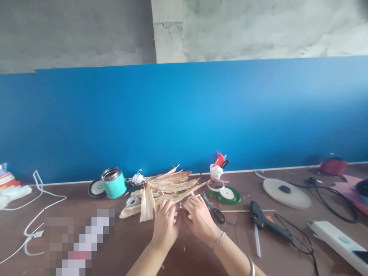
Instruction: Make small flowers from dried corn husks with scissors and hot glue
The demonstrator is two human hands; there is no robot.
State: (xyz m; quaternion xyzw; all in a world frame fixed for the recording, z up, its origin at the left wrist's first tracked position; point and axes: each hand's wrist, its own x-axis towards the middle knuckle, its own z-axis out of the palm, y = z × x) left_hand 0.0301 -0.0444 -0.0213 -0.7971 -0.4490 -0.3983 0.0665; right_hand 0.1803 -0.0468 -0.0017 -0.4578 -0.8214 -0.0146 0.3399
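My left hand [166, 222] and my right hand [199, 216] are close together at the near edge of a pile of dried corn husks [172, 183]. The fingers of both are bent and closed, with small pale bits showing between and beside them; what they pinch is mostly hidden. One broad husk piece [147, 203] lies just left of my left hand. Black-handled scissors [215, 212] lie right beside my right hand. A roll of clear tape [132, 201] rests at the left end of the husks.
Left of the husks stands a turquoise flask [114, 184]. Behind my right hand are a green ribbon spool [228, 193] and a white cup [216, 171] with tools. Rightward lie a black glue gun [268, 222], a white disc [286, 193] and cables. A blue panel [184, 119] stands behind.
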